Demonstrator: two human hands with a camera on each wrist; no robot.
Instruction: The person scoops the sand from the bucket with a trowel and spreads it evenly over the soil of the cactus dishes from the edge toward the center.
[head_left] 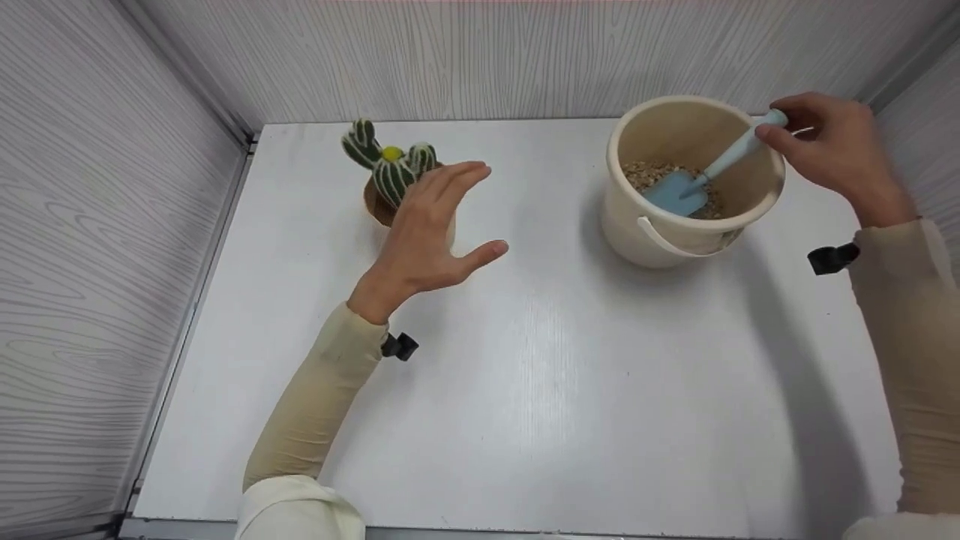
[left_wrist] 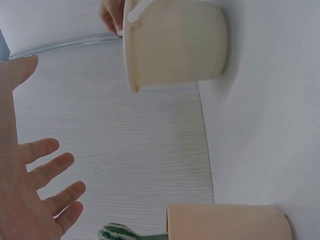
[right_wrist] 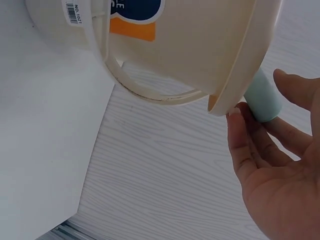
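White desk (head_left: 525,390) and pale wood-grain walls (head_left: 97,262) box in your workspace. Your right hand (head_left: 832,150) sits at the far right, fingers and thumb pinching the end of the light blue plastic trowel's (head_left: 701,176) handle — the wrist view shows the fingers (right_wrist: 250,145) curled around that handle just beyond the bucket rim. The trowel slants down into the cream plastic bucket (head_left: 675,225), its blade resting on the beige gravel (head_left: 652,174) inside. The bucket stands upright on the desk, its thin handle folded down against the near side.

Your left hand (head_left: 427,232) is open with fingers spread and straight, holding nothing — it hovers just in front of the small striped green toy cactus with a yellow top (head_left: 390,161), partly covering its tan pot (head_left: 377,206). Whether it touches the pot, you cannot tell. Cactus and bucket stand well apart along the back of the desk.
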